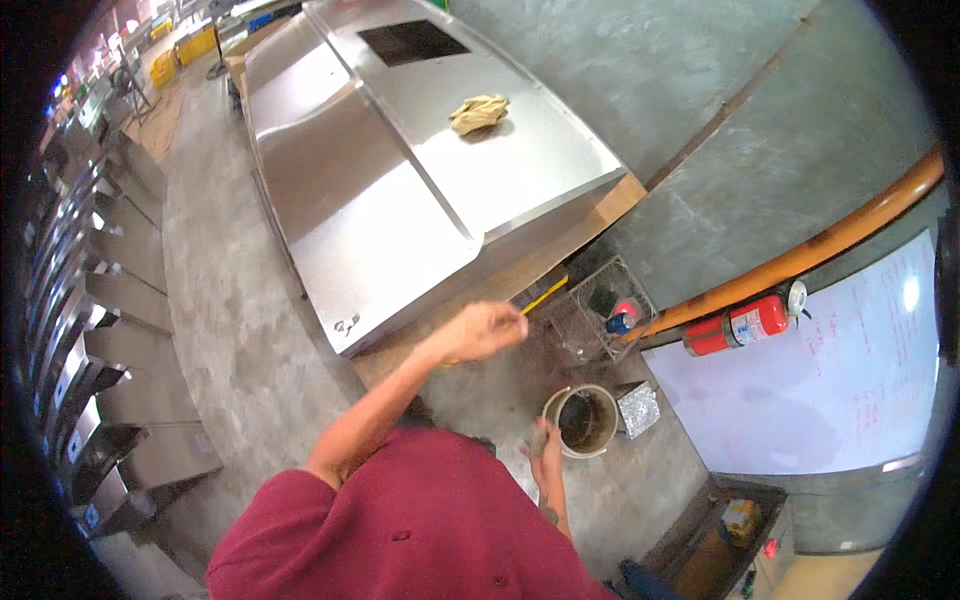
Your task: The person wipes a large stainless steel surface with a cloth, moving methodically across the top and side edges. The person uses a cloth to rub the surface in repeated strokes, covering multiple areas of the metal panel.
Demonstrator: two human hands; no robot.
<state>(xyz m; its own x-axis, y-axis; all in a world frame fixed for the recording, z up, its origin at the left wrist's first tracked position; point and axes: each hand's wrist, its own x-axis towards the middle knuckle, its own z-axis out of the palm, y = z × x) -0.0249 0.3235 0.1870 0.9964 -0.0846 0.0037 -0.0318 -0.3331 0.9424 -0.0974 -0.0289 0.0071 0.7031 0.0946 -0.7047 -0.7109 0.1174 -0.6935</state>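
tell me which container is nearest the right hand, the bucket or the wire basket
The round, pale bucket, its rim right beside the right hand. The wire basket, holding red and blue items, sits farther away.

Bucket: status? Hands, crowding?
Left hand up and left of the bucket, fingers curled, grip unclear. Right hand at bucket's rim, contact unclear. Bucket open-topped, dark inside. Silver box close on its right.

From the wearer's head, our left-side fisheye looks steeply down past a maroon shirt point(410, 520), left hand point(484, 331) and right hand point(546, 452) close below, workshop floor point(235, 270) curving beyond.
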